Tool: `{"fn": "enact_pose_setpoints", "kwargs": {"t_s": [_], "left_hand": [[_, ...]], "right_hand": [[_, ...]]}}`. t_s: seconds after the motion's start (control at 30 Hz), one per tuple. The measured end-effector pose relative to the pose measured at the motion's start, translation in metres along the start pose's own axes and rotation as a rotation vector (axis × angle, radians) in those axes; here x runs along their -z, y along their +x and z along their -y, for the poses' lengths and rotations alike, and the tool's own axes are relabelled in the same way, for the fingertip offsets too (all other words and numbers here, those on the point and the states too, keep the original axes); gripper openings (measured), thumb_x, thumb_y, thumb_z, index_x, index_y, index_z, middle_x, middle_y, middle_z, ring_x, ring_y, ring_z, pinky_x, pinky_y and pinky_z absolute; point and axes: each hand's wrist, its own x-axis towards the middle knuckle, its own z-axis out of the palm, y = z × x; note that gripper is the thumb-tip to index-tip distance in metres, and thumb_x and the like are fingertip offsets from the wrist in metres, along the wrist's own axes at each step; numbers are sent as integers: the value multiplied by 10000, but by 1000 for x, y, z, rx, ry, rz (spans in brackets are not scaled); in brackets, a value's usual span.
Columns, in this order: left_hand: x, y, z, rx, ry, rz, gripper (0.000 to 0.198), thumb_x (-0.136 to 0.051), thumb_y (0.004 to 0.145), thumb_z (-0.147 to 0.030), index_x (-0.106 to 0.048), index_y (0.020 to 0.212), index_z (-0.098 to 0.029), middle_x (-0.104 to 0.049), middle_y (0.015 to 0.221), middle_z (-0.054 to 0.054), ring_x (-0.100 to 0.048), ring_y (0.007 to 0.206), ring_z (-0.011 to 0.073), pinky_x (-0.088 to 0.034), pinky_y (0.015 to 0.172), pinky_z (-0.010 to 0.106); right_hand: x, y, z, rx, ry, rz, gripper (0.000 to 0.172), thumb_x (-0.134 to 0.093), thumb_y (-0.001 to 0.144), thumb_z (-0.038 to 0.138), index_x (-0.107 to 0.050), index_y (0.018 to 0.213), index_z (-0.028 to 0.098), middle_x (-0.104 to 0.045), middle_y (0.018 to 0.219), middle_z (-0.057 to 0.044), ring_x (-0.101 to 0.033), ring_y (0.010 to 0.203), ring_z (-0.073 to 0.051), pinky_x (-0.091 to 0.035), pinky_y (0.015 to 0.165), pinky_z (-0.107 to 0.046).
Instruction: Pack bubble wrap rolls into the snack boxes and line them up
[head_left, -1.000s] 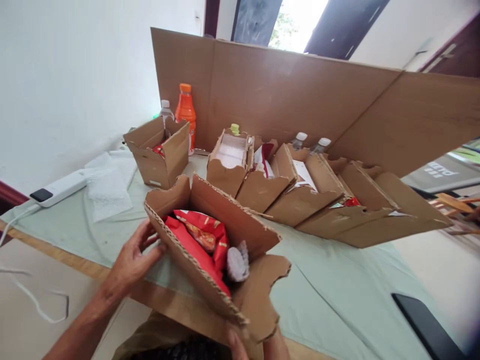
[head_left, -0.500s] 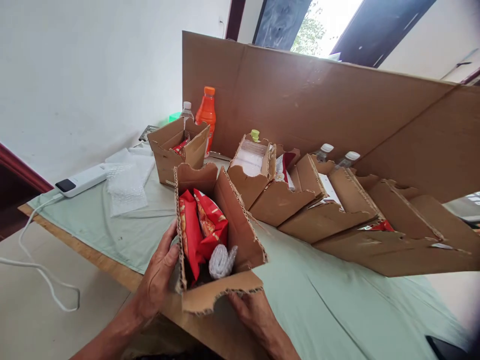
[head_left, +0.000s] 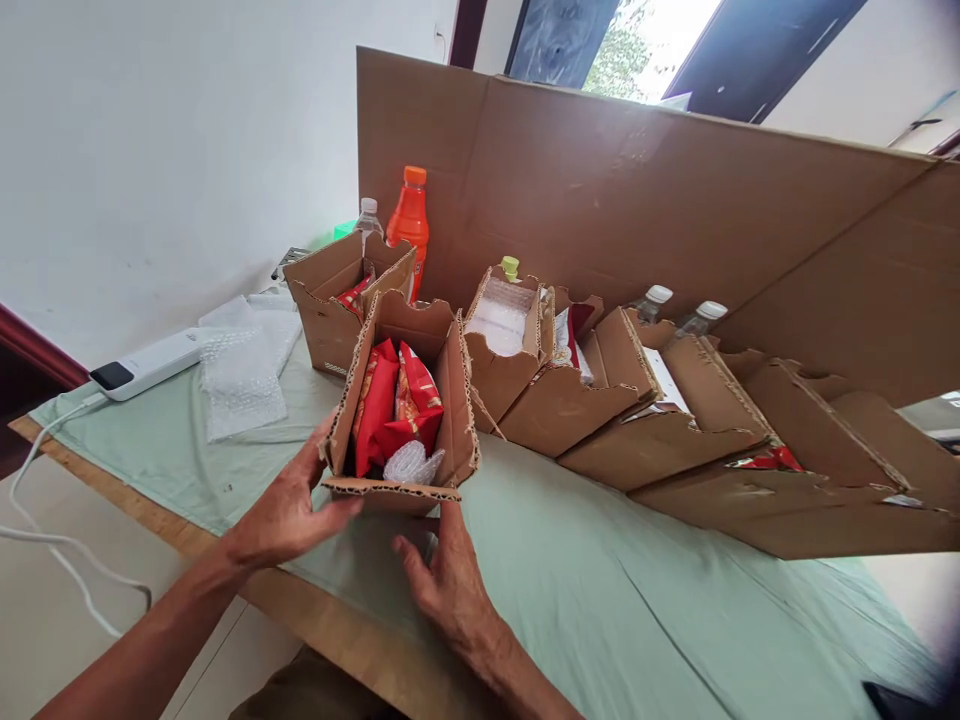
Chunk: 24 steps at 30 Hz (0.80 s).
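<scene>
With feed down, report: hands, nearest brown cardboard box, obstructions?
Box: left hand at left side, right hand at near end. Red packets, clear bubble wrap inside. Another cardboard box beyond.

One head-worn view: the tabletop (head_left: 570,560) is being looked down on from above its near edge, forward and downward. Left hand (head_left: 292,515) and right hand (head_left: 448,580) are being caught at near range, low in frame; cardboard panel (head_left: 600,190) is being seen farther off; bright opening (head_left: 652,50) is being cut by top edge.

Your bare left forearm (head_left: 161,620) slanting up from lower left, your bare left hand (head_left: 289,515) splayed, thumb (head_left: 345,513) pointing right, your bare right hand (head_left: 454,585) loosely spread, fingers (head_left: 452,520) upward
</scene>
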Motion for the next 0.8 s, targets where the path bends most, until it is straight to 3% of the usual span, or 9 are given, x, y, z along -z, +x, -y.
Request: {"fn": "enact_pose_setpoints", "kwargs": {"t_s": [0.1, 0.23, 0.37, 0.47, 0.53, 0.63, 0.73, 0.8], "left_hand": [[-5, 28, 2, 26, 73, -131, 558, -673, 831, -474, -621, 1302, -179, -753, 1191, 128, -721, 1123, 308, -610, 943, 402], [-6, 65, 8, 69, 207, -307, 510, -650, 825, -410, -607, 1282, -191, -729, 1159, 97, -709, 1053, 276, -584, 927, 429], [-14, 61, 7, 117, 321, -456, 594, -637, 823, -418, -562, 1344, -144, -681, 991, 83, -653, 800, 237, -572, 764, 432], [-27, 41, 7, 119, 324, -415, 502, -636, 818, -426, -602, 1248, -168, -655, 930, 54, -637, 751, 210, -553, 645, 352], [-31, 37, 11, 124, 296, -418, 535, -650, 810, -422, -579, 1283, -183, -659, 1064, 87, -665, 841, 218, -564, 652, 338], [-32, 52, 21, 130, 225, -433, 704, -666, 794, -406, -469, 1435, -191, -609, 1312, 150, -666, 1031, 259, -588, 742, 379], [-35, 69, 31, 100, 189, -359, 669, -629, 802, -379, -490, 1426, -185, -657, 1284, 135, -667, 1075, 266, -590, 770, 374], [-39, 73, 33, 83, 195, -328, 593, -592, 830, -364, -532, 1391, -180, -679, 1244, 121, -683, 999, 240, -581, 699, 328]], "right_hand": [[-3, 26, 0, -28, 172, 7, 896, -580, 897, 232, -104, 1657, 265, -358, 1655, -146, -476, 1450, -329, -588, 1024, -494], [-2, 62, -6, -62, 289, 23, 829, -525, 929, 242, -130, 1658, 223, -285, 1696, -144, -396, 1517, -279, -486, 1156, -493], [-1, 63, -28, -93, 151, -3, 684, -507, 934, 239, -345, 1599, 223, -391, 1646, -141, -449, 1484, -284, -446, 1186, -525], [-3, 47, -45, -80, 94, -5, 605, -518, 888, 185, -513, 1493, 203, -450, 1611, -143, -424, 1501, -298, -377, 1229, -558], [-5, 39, -53, -54, 74, -8, 616, -518, 873, 156, -525, 1487, 197, -461, 1608, -138, -418, 1505, -289, -352, 1246, -553], [-8, 36, -57, -12, 42, -12, 714, -522, 869, 145, -415, 1572, 209, -448, 1622, -125, -415, 1509, -271, -352, 1252, -538], [-9, 40, -57, -42, 82, 6, 846, -569, 856, 191, -258, 1643, 191, -381, 1661, -146, -367, 1537, -292, -346, 1247, -554], [-8, 45, -57, -62, 119, 29, 918, -611, 842, 235, -194, 1659, 188, -323, 1688, -160, -332, 1553, -314, -339, 1241, -573]]}}
